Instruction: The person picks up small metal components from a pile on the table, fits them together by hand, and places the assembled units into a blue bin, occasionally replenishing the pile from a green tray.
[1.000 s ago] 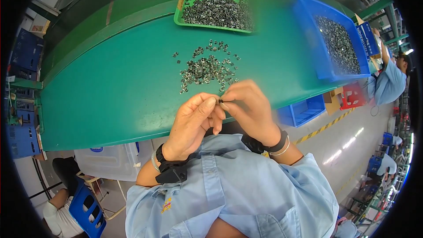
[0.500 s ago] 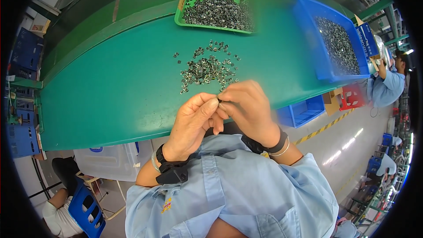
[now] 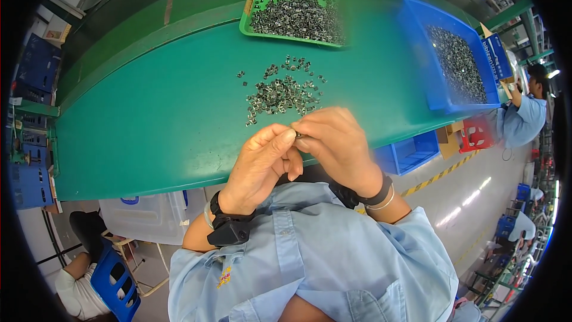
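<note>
Counter (image 3: 149,137): room left of parts pile (image 3: 279,96); near edge (image 3: 143,194) passes under left hand (image 3: 257,164) and right hand (image 3: 341,150). Both: thumb and fingertips pinched nearly closed, small dark part (image 3: 298,135) held between them, near pile.

I see a grey floor (image 3: 453,188), glossy with reflected light (image 3: 448,214), a yellow-and-black stripe (image 3: 441,172) along it, and a blue chair (image 3: 105,283).

A green table (image 3: 149,125) bears loose parts (image 3: 279,96), a tray (image 3: 292,40) and a blue bin (image 3: 424,53).
</note>
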Demonstrator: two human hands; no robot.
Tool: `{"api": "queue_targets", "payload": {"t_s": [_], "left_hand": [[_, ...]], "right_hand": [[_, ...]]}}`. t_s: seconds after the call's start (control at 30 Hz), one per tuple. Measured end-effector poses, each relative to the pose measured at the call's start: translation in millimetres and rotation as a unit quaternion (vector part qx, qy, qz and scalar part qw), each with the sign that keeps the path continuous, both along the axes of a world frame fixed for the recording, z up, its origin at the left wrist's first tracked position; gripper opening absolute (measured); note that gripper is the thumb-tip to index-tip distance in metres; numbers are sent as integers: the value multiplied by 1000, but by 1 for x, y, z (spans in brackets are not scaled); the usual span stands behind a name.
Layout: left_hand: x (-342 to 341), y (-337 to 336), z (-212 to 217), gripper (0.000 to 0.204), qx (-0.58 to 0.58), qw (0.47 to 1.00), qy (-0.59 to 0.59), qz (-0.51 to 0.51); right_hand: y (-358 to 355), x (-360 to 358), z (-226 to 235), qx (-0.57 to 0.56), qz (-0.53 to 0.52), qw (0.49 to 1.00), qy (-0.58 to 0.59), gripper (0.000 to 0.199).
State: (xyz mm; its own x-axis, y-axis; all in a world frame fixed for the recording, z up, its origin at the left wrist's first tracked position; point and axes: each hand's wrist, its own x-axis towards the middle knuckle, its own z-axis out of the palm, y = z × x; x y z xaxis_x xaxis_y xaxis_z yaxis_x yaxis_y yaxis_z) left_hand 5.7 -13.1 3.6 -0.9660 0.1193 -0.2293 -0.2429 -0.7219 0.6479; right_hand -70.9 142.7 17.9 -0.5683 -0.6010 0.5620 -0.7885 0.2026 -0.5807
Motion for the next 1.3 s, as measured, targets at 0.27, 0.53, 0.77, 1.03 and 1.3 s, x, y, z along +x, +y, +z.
{"api": "queue_targets", "payload": {"t_s": [0.27,0.53,0.77,1.03,1.3], "left_hand": [[3,1,0,19,-5,1000,9,-1],[5,1,-2,20,-24,1000,11,1],[3,6,0,24,6,1000,2,10],[2,5,-13,21,83,996,20,-4],[2,5,-11,18,74,997,23,9]], "right_hand": [[0,-2,-1,6,12,1000,-1,28],[0,1,-4,-34,11,997,-73,25],[1,1,-9,-69,23,993,-94,22],[2,4,-9,-59,20,994,-92,21],[2,4,-9,-41,14,997,-61,23]]}}
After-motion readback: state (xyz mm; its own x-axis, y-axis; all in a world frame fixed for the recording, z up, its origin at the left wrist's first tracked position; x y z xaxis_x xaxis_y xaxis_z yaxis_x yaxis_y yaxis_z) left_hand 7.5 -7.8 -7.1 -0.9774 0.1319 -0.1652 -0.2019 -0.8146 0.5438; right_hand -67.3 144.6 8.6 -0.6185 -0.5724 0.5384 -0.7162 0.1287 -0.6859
